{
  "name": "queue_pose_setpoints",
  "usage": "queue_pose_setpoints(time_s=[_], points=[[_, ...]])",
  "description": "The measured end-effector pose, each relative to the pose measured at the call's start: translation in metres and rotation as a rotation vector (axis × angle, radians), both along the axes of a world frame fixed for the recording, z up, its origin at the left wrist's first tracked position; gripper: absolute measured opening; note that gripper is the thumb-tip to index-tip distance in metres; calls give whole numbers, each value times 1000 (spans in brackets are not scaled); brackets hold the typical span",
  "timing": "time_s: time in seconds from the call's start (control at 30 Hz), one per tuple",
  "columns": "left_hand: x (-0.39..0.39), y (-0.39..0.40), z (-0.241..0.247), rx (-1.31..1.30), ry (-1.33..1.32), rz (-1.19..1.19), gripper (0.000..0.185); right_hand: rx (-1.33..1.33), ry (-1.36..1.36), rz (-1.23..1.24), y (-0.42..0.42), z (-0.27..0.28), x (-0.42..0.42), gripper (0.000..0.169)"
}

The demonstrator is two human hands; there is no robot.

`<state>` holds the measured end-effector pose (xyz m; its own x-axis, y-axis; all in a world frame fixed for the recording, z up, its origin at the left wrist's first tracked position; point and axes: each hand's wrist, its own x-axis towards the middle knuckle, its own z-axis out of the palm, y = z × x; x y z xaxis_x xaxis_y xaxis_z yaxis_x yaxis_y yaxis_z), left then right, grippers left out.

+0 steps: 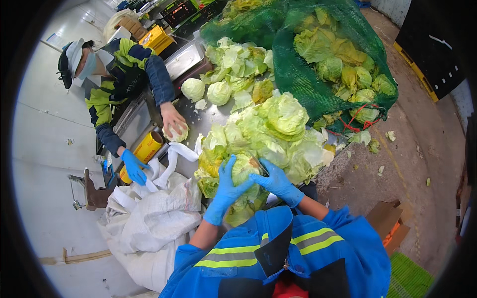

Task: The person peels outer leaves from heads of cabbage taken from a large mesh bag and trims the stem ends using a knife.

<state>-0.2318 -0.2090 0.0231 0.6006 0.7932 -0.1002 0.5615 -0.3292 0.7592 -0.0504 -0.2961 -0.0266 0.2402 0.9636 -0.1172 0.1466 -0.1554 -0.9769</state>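
Note:
My left hand (229,188) and my right hand (278,183), both in blue gloves, grip a leafy green head (244,167) from its two sides. It is a cabbage or an iceberg lettuce; a brownish patch shows near its top right. A thin dark edge sits beside my right fingers, too hidden to name. Just beyond my hands rises a heap of loose pale leaves (257,130), with a large leafy clump (285,115) on top. More leaves hang below my hands, close to my jacket.
Across the metal table (216,113), a co-worker's bare hand (174,121) rests on a trimmed head (176,133). Their gloved hand (134,167) touches white sacks (160,219). Two trimmed heads (193,89) lie farther back. A green mesh bag (298,89) of heads stands right.

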Motion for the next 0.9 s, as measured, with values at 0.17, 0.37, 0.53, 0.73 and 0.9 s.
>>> queue_pose_setpoints(time_s=[0.17,0.37,0.53,0.73,0.9], points=[[-18,-4,-1,74,-41,-31,112,168,-313,-47,-18,19,-13,55],[-13,4,-6,-18,-98,19,116,-95,-860,185,-43,36,-13,43],[-3,13,-8,-33,-37,44,115,-116,-822,197,-17,23,-7,35],[2,36,-11,-144,-53,66,112,-100,-826,187,16,24,9,31],[7,46,0,-528,-243,124,110,46,-833,71,18,0,13,23]])
